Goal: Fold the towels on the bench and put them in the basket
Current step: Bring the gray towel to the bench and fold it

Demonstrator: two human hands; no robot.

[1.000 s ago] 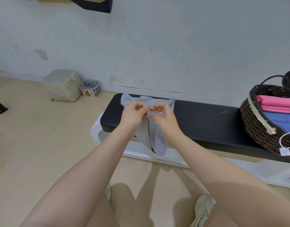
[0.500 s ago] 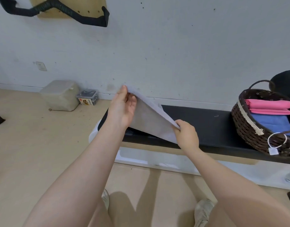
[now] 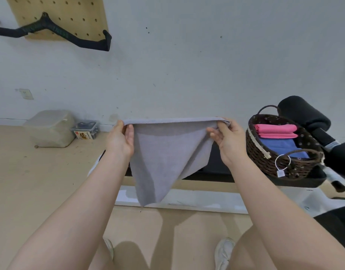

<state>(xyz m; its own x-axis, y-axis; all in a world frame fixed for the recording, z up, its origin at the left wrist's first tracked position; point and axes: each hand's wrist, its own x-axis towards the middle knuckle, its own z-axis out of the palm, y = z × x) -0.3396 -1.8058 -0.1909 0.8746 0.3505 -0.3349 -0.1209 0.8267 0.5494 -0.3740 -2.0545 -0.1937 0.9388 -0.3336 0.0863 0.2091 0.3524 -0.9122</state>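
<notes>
**Grey towel held taut in the air, fold not yet begun**

While the white wall (image 3: 187, 65) fills the back of the view, the black desk (image 3: 216, 162) runs along its foot, mostly hidden behind the cloth. On the desk's right end sits the brown woven basket (image 3: 269, 162), already holding a folded pink towel (image 3: 274, 130) above a folded blue towel (image 3: 282, 147). A white tag on a ring (image 3: 281, 172) hangs from its near handle.

Above the desk, well clear of it, hangs the grey towel (image 3: 163, 158). Its top edge is stretched level between the two hands and the rest droops to a crooked point. The left hand (image 3: 120, 142) pinches the left corner between thumb and fingers; the right hand (image 3: 229, 142) has a pinching grip on the right corner, its other fingers loosely spread.

Judging from the uneven hang, the main risk is a skewed fold: the lower corners do not line up, so halving the cloth now would leave the edges mismatched. Either pinch looks light, so a corner could slip and drop the towel to the floor (image 3: 41, 182). The basket is already well filled, so a bulky fold may sit proud.
</notes>
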